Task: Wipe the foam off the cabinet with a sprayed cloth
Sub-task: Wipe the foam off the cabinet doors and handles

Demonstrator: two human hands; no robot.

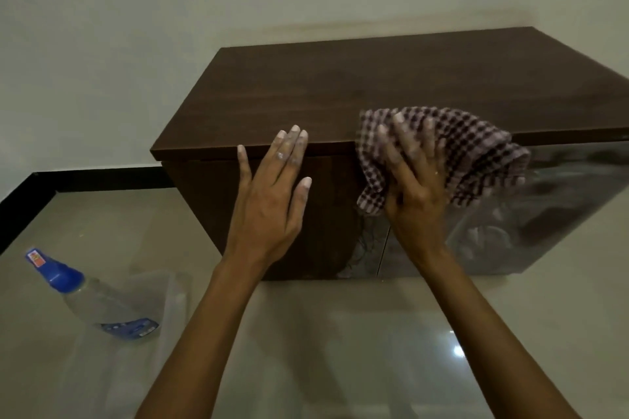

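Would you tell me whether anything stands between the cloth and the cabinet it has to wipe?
Nothing visible does: the right hand presses the cloth against the front edge of the cabinet. Only the left hand, flat on the front, lies to its left.

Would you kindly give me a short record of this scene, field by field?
cabinet: dark brown, against the wall
cloth: checked, pressed on cabinet's front top edge
right hand: flat on cloth, fingers spread
left hand: open, fingertips at cabinet's front edge
spray bottle: on floor, left of cabinet
foam: none plainly seen on cabinet top
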